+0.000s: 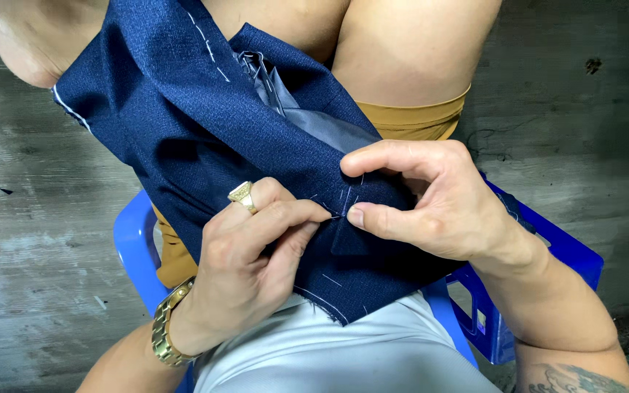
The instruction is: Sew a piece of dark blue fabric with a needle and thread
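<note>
My knees crowd the top, and the draped navy woven cloth with white basting stitches (pixel 205 124) fills my lap. The blue plastic chair (pixel 136 244) hems both sides; bare grey plank floor (pixel 30 218) lies open beyond.

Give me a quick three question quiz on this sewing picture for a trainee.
1. True or false: both hands pinch the blue fabric.
2. Which hand wears the gold ring: A left, B right?
3. What colour are the loose stitches on the fabric?

Key:
1. True; the left hand and right hand meet at one fold.
2. A.
3. White.
</note>
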